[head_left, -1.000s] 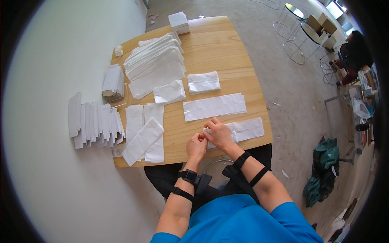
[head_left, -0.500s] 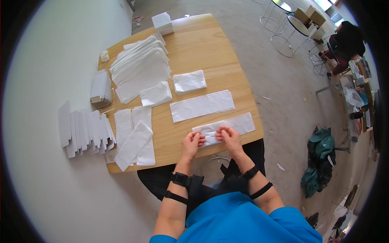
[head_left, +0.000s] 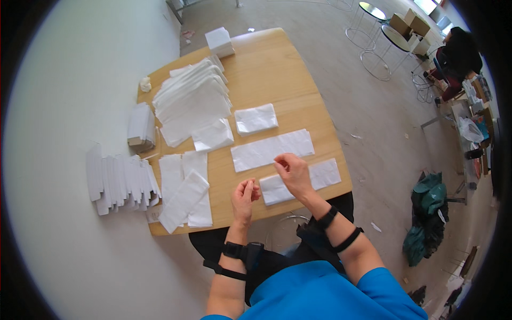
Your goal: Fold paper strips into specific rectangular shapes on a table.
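Note:
Both of my hands are over the front right of the wooden table (head_left: 296, 80). My left hand (head_left: 245, 200) has its fingers curled together just left of the nearest folded white strip (head_left: 326, 173), which looks like thin paper or film. My right hand (head_left: 293, 174) is above that strip and hides part of it; its thumb and fingers are bent together. Whether either hand pinches anything small I cannot make out. A second flat white strip (head_left: 261, 151) lies just beyond, parallel to the first. Farther back is a shorter folded white packet (head_left: 256, 118).
Fanned white sheets (head_left: 197, 101) cover the table's far left, with another folded packet (head_left: 214, 136) before them. More strips (head_left: 184, 200) overlap at the left front. White cartons (head_left: 125, 184) stand along the wall. At right, a person (head_left: 456, 58) sits beyond dark bags (head_left: 426, 213) on the floor.
My hands have come off the nearest strip: the left moved left and slightly down, the right lifted slightly up and left. The whole view has shifted a little.

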The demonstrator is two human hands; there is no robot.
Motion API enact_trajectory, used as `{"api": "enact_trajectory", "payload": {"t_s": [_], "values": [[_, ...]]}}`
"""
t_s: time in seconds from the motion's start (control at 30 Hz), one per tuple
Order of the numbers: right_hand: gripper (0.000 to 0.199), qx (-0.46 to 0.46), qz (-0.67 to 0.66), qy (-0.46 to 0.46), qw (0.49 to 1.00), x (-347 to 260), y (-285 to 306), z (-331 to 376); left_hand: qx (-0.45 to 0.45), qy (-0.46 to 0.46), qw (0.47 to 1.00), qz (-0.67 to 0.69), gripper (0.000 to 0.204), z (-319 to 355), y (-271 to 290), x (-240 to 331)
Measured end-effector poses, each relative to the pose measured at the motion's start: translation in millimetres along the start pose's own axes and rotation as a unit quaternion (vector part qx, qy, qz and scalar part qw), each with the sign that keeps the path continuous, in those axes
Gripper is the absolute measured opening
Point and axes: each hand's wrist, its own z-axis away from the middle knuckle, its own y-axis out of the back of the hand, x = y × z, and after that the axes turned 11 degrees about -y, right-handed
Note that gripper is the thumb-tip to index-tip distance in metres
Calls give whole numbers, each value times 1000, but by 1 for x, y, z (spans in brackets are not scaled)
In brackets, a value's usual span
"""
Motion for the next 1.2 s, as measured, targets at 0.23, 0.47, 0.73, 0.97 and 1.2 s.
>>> {"api": "enact_trajectory", "payload": {"t_s": [0.23,0.47,0.73,0.97,1.2], "values": [[15,24,208,70,975,33,-74,-49,27,12,999,-36,22,15,27,-10],[9,-36,70,58,995,47,-68,-61,78,-35,994,-67,22,-18,25,7],[12,17,61,156,986,46,-70,-59,129,-265,830,-473,38,-97,-30,3],[44,-205,-270,-323,884,13,-36,-1,-49,-190,965,-176,20,-67,-39,71],[43,-182,-654,-249,691,29,11,-20,-114,-36,989,92,20,18,-4,150]]}}
